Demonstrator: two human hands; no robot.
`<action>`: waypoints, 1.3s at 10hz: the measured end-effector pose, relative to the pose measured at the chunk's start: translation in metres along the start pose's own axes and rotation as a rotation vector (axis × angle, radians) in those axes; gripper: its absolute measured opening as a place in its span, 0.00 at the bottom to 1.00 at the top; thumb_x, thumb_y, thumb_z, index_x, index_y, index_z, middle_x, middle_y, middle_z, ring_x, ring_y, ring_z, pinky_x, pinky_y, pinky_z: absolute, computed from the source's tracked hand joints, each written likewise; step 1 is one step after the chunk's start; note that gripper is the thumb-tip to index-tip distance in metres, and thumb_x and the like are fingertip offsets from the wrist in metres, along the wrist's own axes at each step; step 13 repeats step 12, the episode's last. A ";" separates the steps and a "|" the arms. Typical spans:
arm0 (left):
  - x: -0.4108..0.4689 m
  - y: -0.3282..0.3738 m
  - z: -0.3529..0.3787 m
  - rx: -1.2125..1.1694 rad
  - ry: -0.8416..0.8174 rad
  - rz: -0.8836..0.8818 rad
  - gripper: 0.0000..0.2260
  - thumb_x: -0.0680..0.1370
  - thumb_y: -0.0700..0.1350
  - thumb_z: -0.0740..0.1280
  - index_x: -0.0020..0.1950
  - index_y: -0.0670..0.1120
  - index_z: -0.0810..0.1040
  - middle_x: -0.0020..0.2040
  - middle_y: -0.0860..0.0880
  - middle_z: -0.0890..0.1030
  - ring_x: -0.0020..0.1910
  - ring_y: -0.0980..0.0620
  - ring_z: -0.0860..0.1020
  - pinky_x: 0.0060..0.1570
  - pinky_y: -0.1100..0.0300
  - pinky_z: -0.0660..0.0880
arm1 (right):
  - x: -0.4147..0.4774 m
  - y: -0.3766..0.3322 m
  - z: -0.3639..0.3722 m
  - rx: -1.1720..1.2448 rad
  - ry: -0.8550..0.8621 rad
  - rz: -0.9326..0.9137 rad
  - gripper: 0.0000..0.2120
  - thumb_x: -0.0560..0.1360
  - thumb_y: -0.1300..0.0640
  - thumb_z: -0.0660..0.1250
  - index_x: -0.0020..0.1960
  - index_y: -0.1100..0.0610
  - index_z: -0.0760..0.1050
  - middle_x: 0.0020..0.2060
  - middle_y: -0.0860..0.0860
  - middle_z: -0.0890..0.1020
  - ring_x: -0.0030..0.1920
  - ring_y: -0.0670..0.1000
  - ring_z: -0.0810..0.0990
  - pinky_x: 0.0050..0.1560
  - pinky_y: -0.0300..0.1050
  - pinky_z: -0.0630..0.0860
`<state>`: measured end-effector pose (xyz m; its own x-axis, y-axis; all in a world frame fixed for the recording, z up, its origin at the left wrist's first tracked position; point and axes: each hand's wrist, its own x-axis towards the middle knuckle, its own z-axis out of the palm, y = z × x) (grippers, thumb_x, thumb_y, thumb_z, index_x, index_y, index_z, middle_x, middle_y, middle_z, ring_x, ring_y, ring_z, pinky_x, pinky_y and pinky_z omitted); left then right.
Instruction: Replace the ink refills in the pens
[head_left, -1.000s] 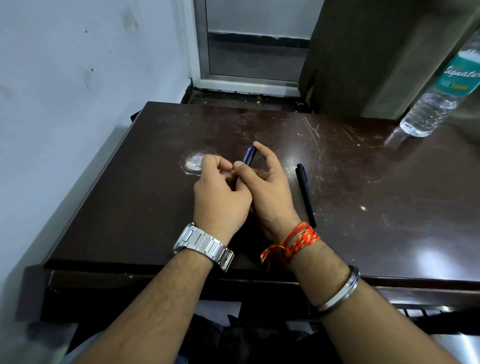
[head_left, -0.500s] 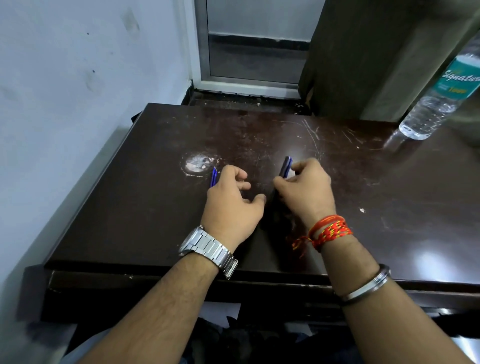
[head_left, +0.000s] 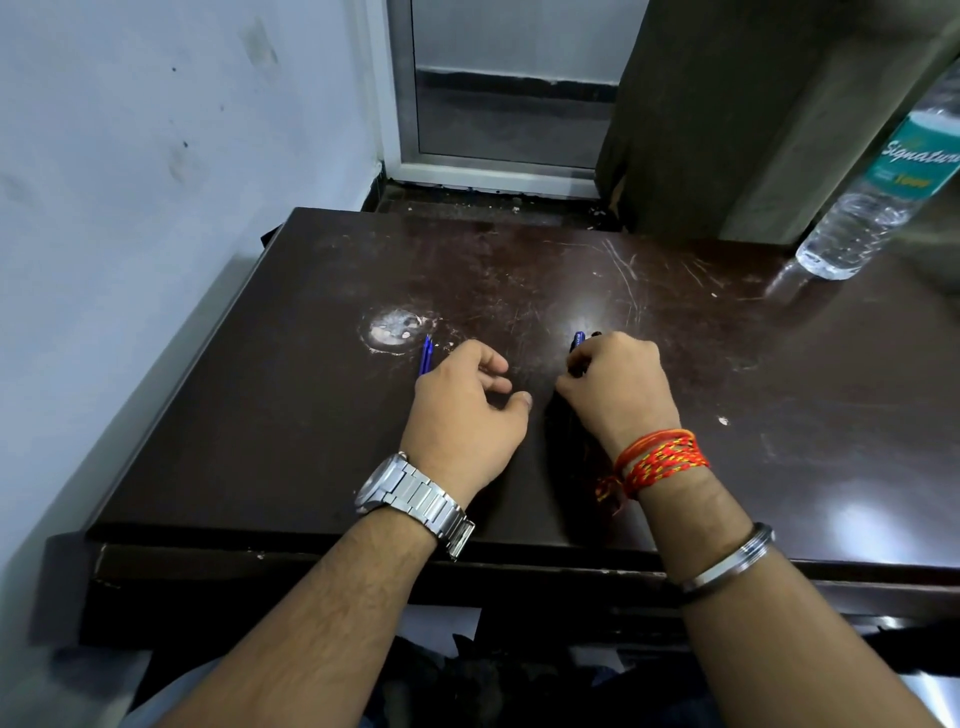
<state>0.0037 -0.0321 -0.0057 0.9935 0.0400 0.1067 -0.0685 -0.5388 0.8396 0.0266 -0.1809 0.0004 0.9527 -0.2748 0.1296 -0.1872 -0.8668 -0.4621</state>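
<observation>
A thin blue pen part lies on the dark wooden table, just left of my left hand. That hand rests on the table with its fingers loosely curled and apart, holding nothing. My right hand is closed around a dark blue pen, whose tip sticks out past the fingers. A black pen end shows right beside it under the same hand; whether the hand grips it too is hidden.
A clear plastic water bottle with a teal label stands at the table's far right. A pale round scuff marks the tabletop. A white wall runs along the left, and a door frame and dark panel stand behind the table.
My hands were together over one pen, then moved apart. The blue part now lies on the table by my left hand. My right hand moved right with the blue pen onto the black pen.
</observation>
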 end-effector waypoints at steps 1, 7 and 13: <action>0.000 -0.001 0.000 0.002 0.003 0.007 0.10 0.70 0.48 0.75 0.46 0.52 0.77 0.38 0.56 0.83 0.33 0.58 0.81 0.38 0.62 0.79 | 0.000 0.001 -0.002 -0.022 0.048 -0.001 0.06 0.67 0.58 0.71 0.43 0.57 0.82 0.42 0.56 0.77 0.44 0.59 0.77 0.41 0.44 0.71; 0.000 0.000 -0.001 0.008 0.021 0.004 0.08 0.69 0.48 0.75 0.43 0.53 0.77 0.35 0.57 0.82 0.29 0.64 0.78 0.30 0.76 0.71 | -0.002 -0.002 0.006 -0.031 -0.029 0.084 0.12 0.73 0.58 0.67 0.53 0.64 0.78 0.50 0.62 0.79 0.48 0.62 0.79 0.41 0.42 0.66; -0.015 -0.004 0.016 0.217 0.072 0.186 0.13 0.72 0.40 0.70 0.56 0.47 0.81 0.48 0.51 0.84 0.47 0.50 0.82 0.51 0.54 0.79 | -0.035 -0.006 0.020 -0.082 0.279 -0.192 0.14 0.75 0.52 0.64 0.54 0.58 0.80 0.52 0.57 0.83 0.53 0.62 0.78 0.54 0.54 0.73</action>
